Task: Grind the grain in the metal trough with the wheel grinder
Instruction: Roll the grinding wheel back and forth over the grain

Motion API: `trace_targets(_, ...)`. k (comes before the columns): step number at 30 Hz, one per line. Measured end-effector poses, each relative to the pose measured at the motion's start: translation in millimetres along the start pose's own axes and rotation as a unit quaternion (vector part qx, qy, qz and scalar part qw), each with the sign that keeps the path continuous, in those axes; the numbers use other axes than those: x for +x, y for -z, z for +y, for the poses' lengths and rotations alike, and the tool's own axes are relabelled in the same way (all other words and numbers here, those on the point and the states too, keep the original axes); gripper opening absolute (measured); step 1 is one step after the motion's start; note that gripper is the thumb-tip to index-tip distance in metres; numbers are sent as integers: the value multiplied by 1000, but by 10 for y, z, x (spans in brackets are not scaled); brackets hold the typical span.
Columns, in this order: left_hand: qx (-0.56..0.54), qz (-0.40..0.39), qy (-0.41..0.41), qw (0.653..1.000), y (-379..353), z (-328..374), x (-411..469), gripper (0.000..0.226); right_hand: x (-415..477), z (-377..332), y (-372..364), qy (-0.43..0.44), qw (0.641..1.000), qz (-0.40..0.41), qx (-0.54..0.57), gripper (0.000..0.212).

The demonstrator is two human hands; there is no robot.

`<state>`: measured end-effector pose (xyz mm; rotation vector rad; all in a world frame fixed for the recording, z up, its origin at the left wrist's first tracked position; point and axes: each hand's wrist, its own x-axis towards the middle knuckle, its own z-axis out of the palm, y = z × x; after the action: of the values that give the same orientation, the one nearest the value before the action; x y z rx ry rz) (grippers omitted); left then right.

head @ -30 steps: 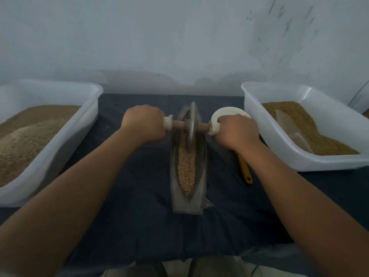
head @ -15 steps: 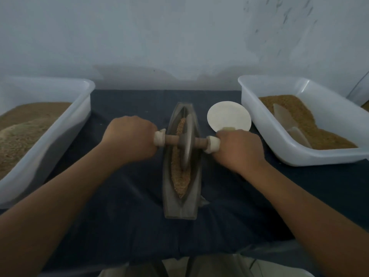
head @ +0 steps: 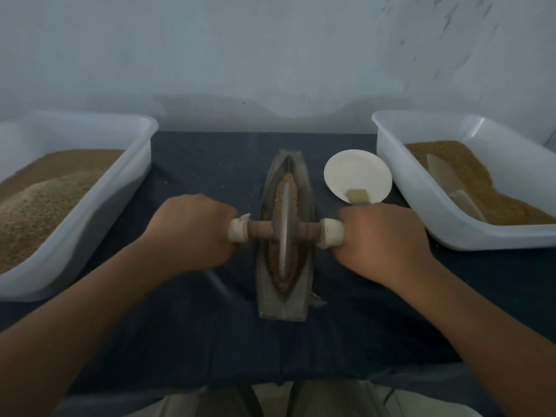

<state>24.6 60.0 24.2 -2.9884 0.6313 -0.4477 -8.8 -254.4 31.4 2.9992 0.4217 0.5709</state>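
Surface (head: pixel 195 341): covered with a dark blue cloth; carries everything listed here.
Left tub (head: pixel 144 136): white plastic, at the left edge; heaped with pale brown ground material.
Right tub (head: pixel 388 139): white plastic, at the right edge toward the far corner; part-filled with darker grain.
Metal trough (head: pixel 282 308): boat-shaped, at the middle of the surface, its length running from the far edge toward the near edge.
Wheel grinder (head: pixel 284 233): the disc stands upright in the trough channel and the axle crosses above both walls. A second ago it sat at the far end; it now sits a little nearer than mid-length.
Left hand (head: pixel 192 233): fingers wrapped round the left white handle end, back of the hand uppermost.
Right hand (head: pixel 382 239): fingers wrapped round the right white handle end in the same way.
Stroke: judged a return pull toward the near edge, one pass of many.
Grain (head: pixel 290 188): a narrow strip along the trough bottom on both sides of the disc. The kernels look coarse, so grinding seems far from done.
White dish (head: pixel 352 170): between the trough and the right tub, just beyond the right hand.
Scoop (head: pixel 442 176): translucent, lying in the right tub's grain.
Brush (head: pixel 356 195): bristles on the dish's near rim; its handle is hidden behind the right hand.
In the way: nothing lies in the channel. On a far stroke the right hand passes close to the dish and brush.
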Motion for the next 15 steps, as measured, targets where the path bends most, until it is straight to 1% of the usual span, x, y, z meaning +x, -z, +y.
trace_targets(2,39,55,12,998,-59,34,35,38,50,39,-119,-14,1000,-10,-5,37)
trace_targets(4,75,72,37,994,-149,57,288,38,279,90,-255,-53,998,-36,2,32)
trace_targets(6,75,50,59,994,-194,34,681,36,563,127,-358,-92,995,-37,20,32)
trace_targets(8,62,28,71,995,-175,-23,1015,37,780,122,-384,-123,992,-24,32,38)
trace_targets(10,48,9,70,996,-159,-50,1164,36,878,91,-338,-139,989,-33,39,37)
trace_targets(13,25,-18,64,997,-143,-34,990,36,767,15,-179,-135,988,-74,32,27)
trace_targets(15,15,-36,44,998,-134,-38,697,35,521,-18,-100,-104,992,-73,8,28)
